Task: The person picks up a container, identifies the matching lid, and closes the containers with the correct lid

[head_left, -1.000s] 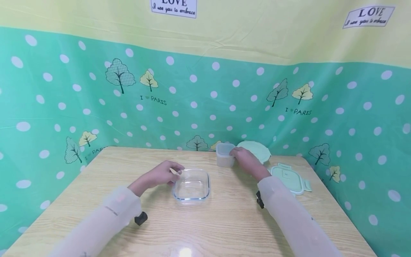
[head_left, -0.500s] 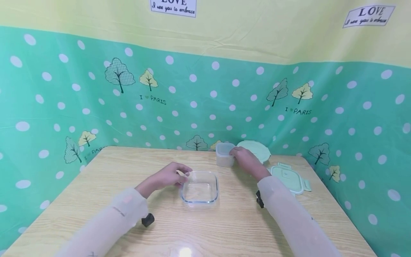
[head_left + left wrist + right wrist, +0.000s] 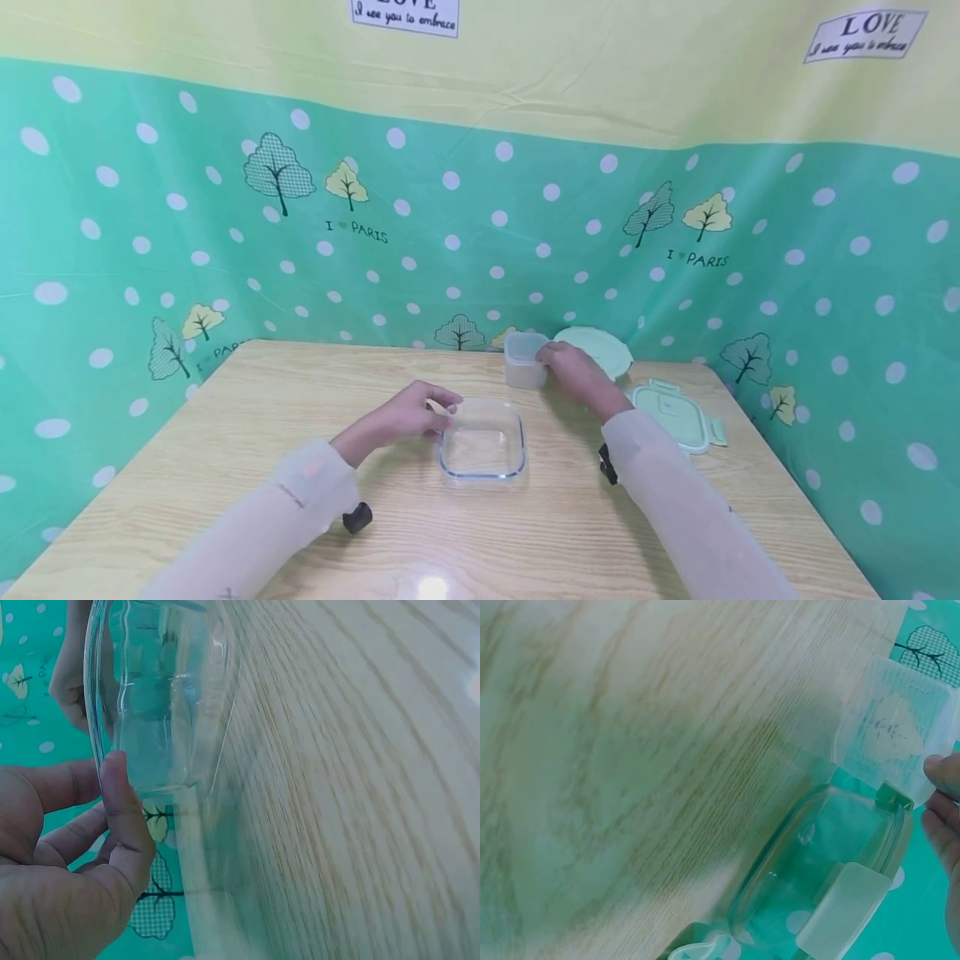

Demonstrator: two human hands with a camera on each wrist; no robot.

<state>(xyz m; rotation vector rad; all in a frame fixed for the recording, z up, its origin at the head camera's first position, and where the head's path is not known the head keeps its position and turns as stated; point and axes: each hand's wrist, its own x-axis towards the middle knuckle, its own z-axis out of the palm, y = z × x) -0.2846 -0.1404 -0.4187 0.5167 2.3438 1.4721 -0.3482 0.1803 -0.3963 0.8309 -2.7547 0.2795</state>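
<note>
A square clear glass container (image 3: 482, 477) rests on the table, its top uncovered. My left hand (image 3: 411, 414) pinches its left rim; in the left wrist view the thumb presses one side of the glass wall (image 3: 154, 697) and the forefinger lies across the rim. Farther back, a small translucent plastic tub (image 3: 525, 375) stands upright, also without a lid. The thumb and fingers of my right hand (image 3: 583, 379) pinch that tub's right rim, as the right wrist view shows with the hand (image 3: 945, 806) at its edge.
Just right of the tub sits a glass container with a round-looking pale green lid (image 3: 603, 350) and side clips. A loose square green lid (image 3: 675, 418) lies at the right, beside my right forearm. A patterned curtain (image 3: 450, 208) hangs behind the wooden table (image 3: 480, 542).
My left hand has slid the glass container to the right and slightly nearer over the table. The right hand and the tub stay in place.
</note>
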